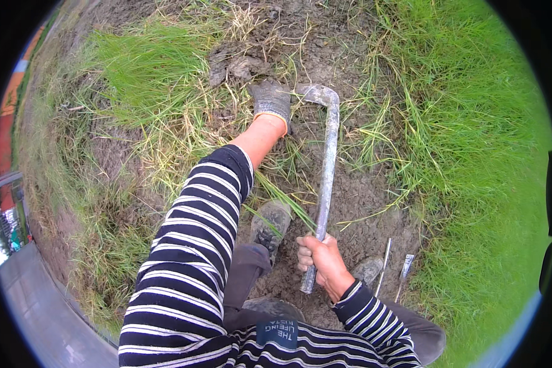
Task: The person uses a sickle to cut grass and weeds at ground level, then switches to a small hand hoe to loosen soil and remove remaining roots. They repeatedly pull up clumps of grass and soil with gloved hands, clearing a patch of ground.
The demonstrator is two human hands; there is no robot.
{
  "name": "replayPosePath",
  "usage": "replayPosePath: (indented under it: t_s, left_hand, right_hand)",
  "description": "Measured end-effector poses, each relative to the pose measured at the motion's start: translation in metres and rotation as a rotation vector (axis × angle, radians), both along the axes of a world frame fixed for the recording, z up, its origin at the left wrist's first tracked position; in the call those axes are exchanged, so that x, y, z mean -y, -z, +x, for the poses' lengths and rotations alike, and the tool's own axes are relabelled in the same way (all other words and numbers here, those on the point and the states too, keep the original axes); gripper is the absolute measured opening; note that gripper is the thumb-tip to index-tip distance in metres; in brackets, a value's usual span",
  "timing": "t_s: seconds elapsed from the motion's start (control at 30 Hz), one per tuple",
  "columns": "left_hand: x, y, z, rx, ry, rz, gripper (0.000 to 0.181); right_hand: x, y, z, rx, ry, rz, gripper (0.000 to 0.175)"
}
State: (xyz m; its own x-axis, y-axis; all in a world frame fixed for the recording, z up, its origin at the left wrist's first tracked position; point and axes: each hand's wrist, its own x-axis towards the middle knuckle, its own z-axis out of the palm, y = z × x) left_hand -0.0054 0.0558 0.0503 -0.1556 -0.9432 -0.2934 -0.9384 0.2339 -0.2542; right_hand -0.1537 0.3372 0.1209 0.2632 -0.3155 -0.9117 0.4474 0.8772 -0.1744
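Note:
My left hand (272,100), in a dirty grey knit work glove with an orange cuff, reaches down to the muddy soil at the upper middle. Its fingertips are hidden, so I cannot tell whether they grip anything. Just beyond it lie dark clods of mud (241,68). My bare right hand (321,257) is wrapped around the lower handle of a metal hand hoe (329,161). The hoe's bent, mud-smeared blade end is just right of the glove. Some long green grass blades (285,198) run down to the right fist, beside the handle.
Uprooted grass (179,142) lies loose to the left, near a standing tuft (152,69). Dense green grass (478,152) borders the right side. Muddy shoes (271,225) stand on the soil. Two thin tools or sticks (383,267) lie at lower right. A grey surface (50,308) curves at lower left.

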Motion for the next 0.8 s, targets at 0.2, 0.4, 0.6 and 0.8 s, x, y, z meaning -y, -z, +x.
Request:
replayPosePath:
  t_s: [0.2,0.4,0.6,0.8]
  left_hand:
    - [0.005,0.014,0.01,0.113,-0.018,0.13,0.028]
    - [-0.002,0.013,0.017,0.106,0.117,0.151,0.026]
    - [-0.001,-0.003,0.043,0.132,0.209,0.146,0.025]
    - [-0.002,-0.005,0.053,0.028,0.227,0.081,0.019]
  right_hand:
    - [0.056,0.003,-0.089,-0.455,-0.031,-0.381,0.021]
    - [0.157,-0.005,-0.03,-0.336,0.344,-0.58,0.019]
    - [-0.028,0.032,-0.026,-0.194,-0.165,-0.048,0.019]
    - [0.098,0.059,-0.067,-0.328,0.196,-0.688,0.02]
